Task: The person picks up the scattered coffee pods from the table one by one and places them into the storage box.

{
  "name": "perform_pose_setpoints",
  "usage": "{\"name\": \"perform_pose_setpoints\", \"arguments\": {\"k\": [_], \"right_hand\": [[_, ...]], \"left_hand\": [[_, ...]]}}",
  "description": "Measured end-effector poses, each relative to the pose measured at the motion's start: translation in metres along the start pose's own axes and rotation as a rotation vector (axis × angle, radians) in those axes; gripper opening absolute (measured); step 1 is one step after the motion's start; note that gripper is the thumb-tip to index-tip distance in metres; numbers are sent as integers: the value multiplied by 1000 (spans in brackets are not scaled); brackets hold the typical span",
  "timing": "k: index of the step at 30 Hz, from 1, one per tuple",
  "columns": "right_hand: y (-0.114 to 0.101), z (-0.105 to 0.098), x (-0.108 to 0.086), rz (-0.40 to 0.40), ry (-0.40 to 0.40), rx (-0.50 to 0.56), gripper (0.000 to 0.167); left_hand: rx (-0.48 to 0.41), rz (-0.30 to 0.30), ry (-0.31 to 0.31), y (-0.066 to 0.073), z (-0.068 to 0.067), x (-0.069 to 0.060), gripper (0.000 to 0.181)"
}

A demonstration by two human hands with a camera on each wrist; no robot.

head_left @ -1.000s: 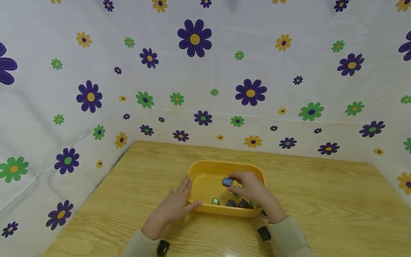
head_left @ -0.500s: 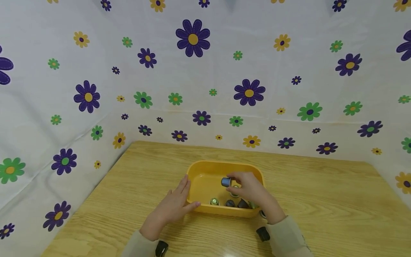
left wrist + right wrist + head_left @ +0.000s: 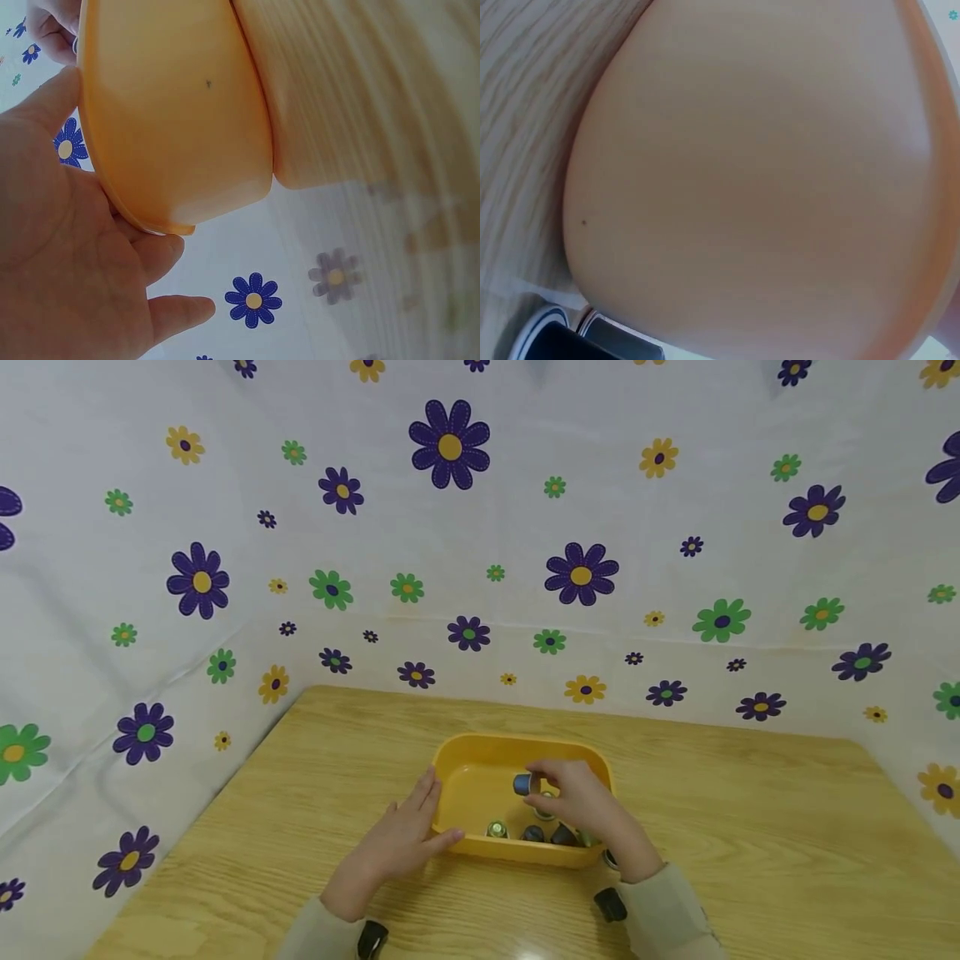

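A yellow plastic bin (image 3: 525,853) stands on the wooden table. My right hand (image 3: 581,795) is over its right half, pinching a blue coffee capsule (image 3: 522,785) between thumb and fingers. My left hand (image 3: 401,835) touches the bin's left end with fairly straight fingers, the thumb at the near rim. Inside lie a green capsule (image 3: 497,829), a dark grey capsule (image 3: 532,833), a dark brown capsule (image 3: 562,835) and a pale-rimmed capsule (image 3: 545,810) partly behind the blue one. The right wrist view shows mostly the bin's outer wall (image 3: 750,187); the grip is hidden there.
A silver-rimmed dark capsule (image 3: 611,859) lies outside the bin, partly behind my right wrist. Black objects sit by my right cuff (image 3: 626,881) and left cuff (image 3: 341,927). Flower-printed cloth (image 3: 510,527) hangs behind and left of the wooden table (image 3: 750,827).
The blue capsule has turned slightly in my right fingers and stays over the bin. My left hand keeps its place on the bin. The whole view shifts slightly.
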State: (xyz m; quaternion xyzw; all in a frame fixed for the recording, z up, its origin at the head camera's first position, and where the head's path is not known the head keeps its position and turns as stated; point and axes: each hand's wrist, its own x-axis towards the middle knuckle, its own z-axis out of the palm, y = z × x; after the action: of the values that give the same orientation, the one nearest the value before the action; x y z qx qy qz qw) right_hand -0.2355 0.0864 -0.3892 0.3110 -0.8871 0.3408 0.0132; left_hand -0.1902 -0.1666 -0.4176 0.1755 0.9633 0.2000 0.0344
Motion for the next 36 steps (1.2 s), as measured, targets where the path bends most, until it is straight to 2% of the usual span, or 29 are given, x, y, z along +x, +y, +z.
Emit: {"name": "perform_pose_setpoints", "arguments": {"k": [10, 14, 20, 29, 36], "right_hand": [[-2, -3, -1, -36, 24, -19, 31], [-3, 0, 0, -55, 8, -5, 34], [-5, 4, 0, -24, -14, 22, 42], [-11, 2, -2, -26, 3, -2, 42], [-17, -8, -7, -19, 30, -34, 41]], "left_hand": [[-2, -1, -3, 1, -1, 0, 82], [-3, 0, -2, 1, -1, 0, 82], [-10, 2, -6, 0, 0, 0, 82], [7, 0, 0, 0, -2, -2, 80], [3, 16, 16, 2, -2, -2, 80]]}}
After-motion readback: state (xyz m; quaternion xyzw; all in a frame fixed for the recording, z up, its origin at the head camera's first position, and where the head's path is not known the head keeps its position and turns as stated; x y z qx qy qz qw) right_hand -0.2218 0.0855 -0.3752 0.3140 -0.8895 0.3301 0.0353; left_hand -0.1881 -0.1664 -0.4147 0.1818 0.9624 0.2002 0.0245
